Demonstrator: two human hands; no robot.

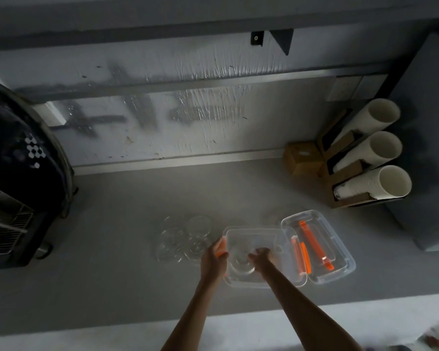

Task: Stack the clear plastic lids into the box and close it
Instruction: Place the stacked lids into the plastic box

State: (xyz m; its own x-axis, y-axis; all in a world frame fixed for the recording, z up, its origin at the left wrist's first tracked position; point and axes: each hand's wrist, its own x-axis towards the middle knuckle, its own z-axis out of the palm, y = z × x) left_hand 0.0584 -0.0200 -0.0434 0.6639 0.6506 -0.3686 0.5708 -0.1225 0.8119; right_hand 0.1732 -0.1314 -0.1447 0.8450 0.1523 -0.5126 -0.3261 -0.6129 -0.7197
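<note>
One clear lid (241, 262) in box (254, 234), right hand (260, 257) pinching it, left hand (214, 259) gripping box edge.

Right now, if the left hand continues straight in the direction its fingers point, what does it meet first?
The left hand points away from the person, so probably the loose clear lids on the counter, though depth is unclear.

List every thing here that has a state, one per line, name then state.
Clear box: open, lid off, on the counter.
Box lid: off, lying right of the box, orange latches showing.
Clear plastic lids: loose on the counter, left of the box, not yet stacked.
Left hand: gripping the box's left end at the orange latch.
Right hand: inside the box, on a round lid.
Paper cups: stacked in three holder rows.
</note>
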